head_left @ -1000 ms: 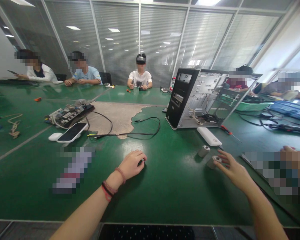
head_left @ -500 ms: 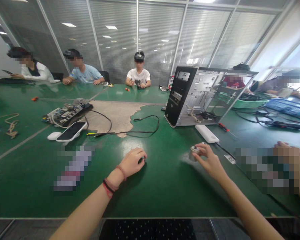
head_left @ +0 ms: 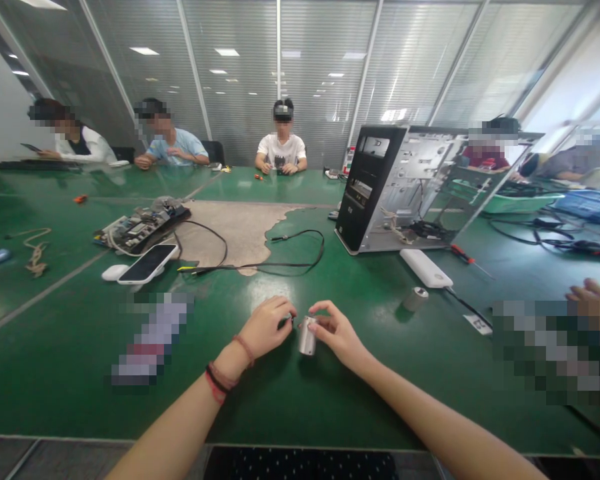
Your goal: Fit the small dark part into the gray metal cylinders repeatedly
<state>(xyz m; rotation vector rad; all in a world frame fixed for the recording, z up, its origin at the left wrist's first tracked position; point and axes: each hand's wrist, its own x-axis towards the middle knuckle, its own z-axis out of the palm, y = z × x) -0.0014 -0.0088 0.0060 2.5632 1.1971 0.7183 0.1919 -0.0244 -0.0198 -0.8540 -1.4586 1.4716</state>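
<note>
Near the middle of the green table, my right hand [head_left: 337, 333] pinches the upper part of a silver metal cylinder [head_left: 307, 339] between thumb and fingers. The cylinder looks upright, tilted only slightly. Just left of it, my left hand [head_left: 270, 325] is closed, with a small dark piece [head_left: 286, 321] at its fingertips; most of that piece is hidden, so I cannot tell its kind. Only a small gap separates the left fingertips from the cylinder. A second silver cylinder [head_left: 416, 300] stands on the table further right, apart from both hands.
An open computer case [head_left: 365, 193] stands at the back right, with a white power bank [head_left: 425, 268] and a screwdriver [head_left: 464, 255] before it. To the left lie a phone [head_left: 149, 264], a circuit board assembly [head_left: 143, 223] and a black cable [head_left: 300, 267]. A co-worker's hand [head_left: 597, 300] is at right.
My right hand has moved left and brought the silver cylinder beside my left hand. The second cylinder now shows at right. My left hand has stayed nearly in place.
</note>
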